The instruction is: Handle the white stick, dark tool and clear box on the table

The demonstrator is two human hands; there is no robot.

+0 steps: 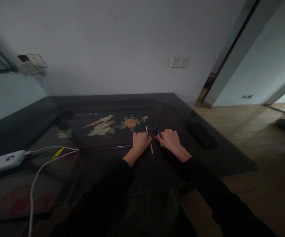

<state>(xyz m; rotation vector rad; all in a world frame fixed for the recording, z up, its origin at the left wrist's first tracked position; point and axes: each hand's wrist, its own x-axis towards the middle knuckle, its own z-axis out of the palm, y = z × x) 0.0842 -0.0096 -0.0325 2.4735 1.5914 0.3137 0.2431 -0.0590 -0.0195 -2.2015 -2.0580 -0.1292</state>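
Observation:
Over the dark glossy table (117, 168), my left hand (141, 141) is closed around a thin white strip (151, 148), whose ends stick out above and below the fingers. Just to its right, my right hand (169, 141) is closed on a small tool with a dark head (155, 130) and a silvery body. The tool's head points up and left, toward the top end of the strip. A narrow gap separates the two hands. What kind of tool it is cannot be made out.
A black phone-like slab (203, 135) lies right of my right hand. At the left are a white power strip (5, 162), a white cable (37, 174) and a yellow tag (58, 153). Wall sockets (180, 62) are behind the table; its right edge borders a wooden floor.

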